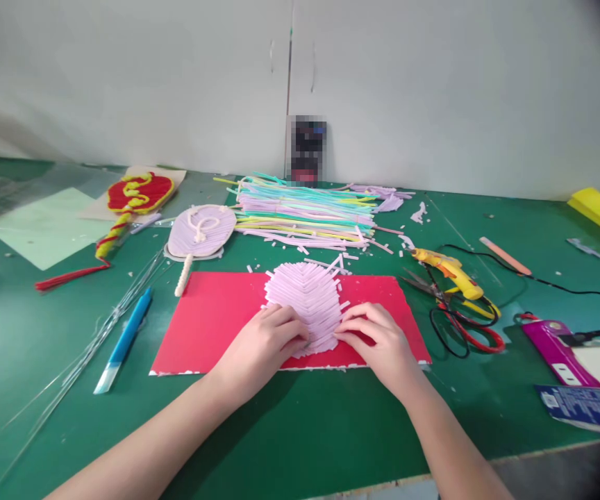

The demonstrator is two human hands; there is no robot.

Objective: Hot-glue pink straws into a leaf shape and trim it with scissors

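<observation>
A rounded lilac panel of pipe cleaners (305, 285), laid in slanting rows that meet along a middle line, lies on a red board (211, 312). My left hand (271, 344) is at the panel's lower left, with its fingers curled and thumb and fingertips pinched over the rows. At the lower right edge, my right hand (380, 340) pinches thumb and forefinger together on the end of a lilac pipe cleaner. What lies under the fingertips is partly hidden. Short lilac ends stick out along the panel's right side.
Behind the board is a pile of coloured pipe cleaners (305, 212). A lilac fan (203, 232) and a red-yellow fan (141, 193) lie left, near a blue pen (126, 340) and thin wires (105, 326). Right are scissors (487, 340), a yellow glue gun (451, 271) and a purple power strip (557, 351).
</observation>
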